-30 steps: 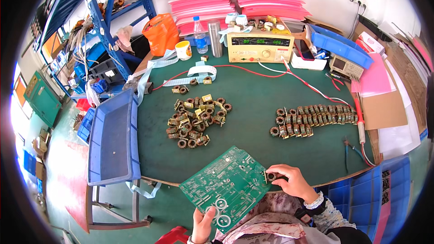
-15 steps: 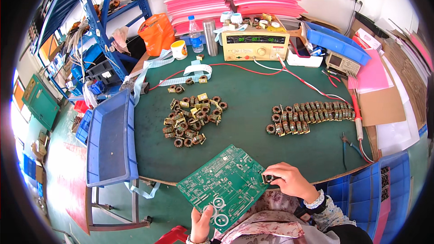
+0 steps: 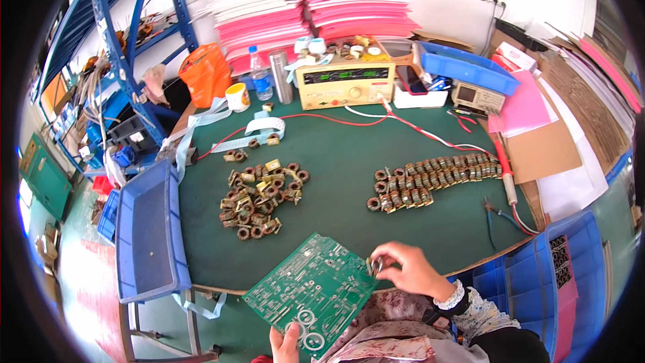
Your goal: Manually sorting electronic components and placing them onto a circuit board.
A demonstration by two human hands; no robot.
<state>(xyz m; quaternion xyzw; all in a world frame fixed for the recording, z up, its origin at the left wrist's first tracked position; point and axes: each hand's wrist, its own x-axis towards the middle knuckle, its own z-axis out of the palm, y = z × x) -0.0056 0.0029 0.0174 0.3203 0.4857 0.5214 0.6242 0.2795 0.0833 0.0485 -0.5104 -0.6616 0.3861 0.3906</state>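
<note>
My left hand grips a green circuit board by its near-left edge, the thumb on top beside printed white rings. The board is tilted in front of the bench edge. At its right corner, my right hand pinches a small wound ring coil between thumb and fingers. The fingers partly hide the coil, and whether it touches the board I cannot tell. Beyond the board lies a loose heap of similar coils. To the right stand more coils in neat rows.
A blue tray stands at the left bench edge. At the back are a yellow bench power supply, a steel flask and a water bottle. Pliers and a red probe lie at right, near blue bins.
The whole view has shifted, so the bench things sit lower and further left. The coil in my right hand is turned differently beside the board's corner. Both holds stay the same.
</note>
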